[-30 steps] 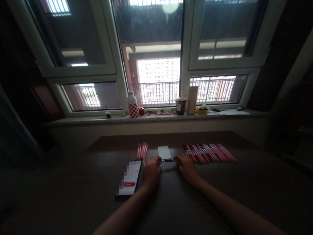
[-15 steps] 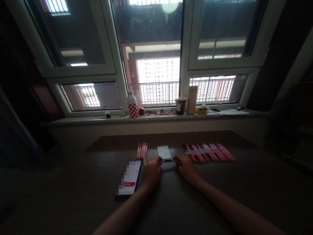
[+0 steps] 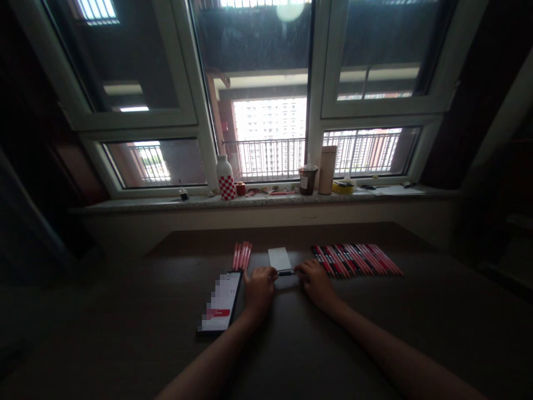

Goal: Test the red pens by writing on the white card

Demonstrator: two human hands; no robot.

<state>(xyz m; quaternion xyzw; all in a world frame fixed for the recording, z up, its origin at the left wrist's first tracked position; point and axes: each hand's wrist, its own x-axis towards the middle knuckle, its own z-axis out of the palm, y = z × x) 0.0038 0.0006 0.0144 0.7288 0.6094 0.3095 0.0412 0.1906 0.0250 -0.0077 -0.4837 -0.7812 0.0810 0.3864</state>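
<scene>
A dark pen (image 3: pixel 285 273) lies crosswise between my hands, low over the table. My left hand (image 3: pixel 260 286) is closed on its left end, and my right hand (image 3: pixel 314 280) pinches the right end. The fingers cover both tips of the pen. Just beyond it lies a small white paper pad (image 3: pixel 278 259). To the right of my right hand, several red and black pens (image 3: pixel 356 260) form a slanting row. A small bunch of pinkish-red pens (image 3: pixel 242 255) rests beyond my left hand.
Left of my left forearm a phone (image 3: pixel 220 303) lies face up on the dark table (image 3: pixel 291 344). Along the windowsill (image 3: pixel 266 200) stand a checkered bottle (image 3: pixel 226 178), a lidded drink cup (image 3: pixel 307 180), a tall tan flask (image 3: pixel 327 170) and a yellow tape roll (image 3: pixel 342 188).
</scene>
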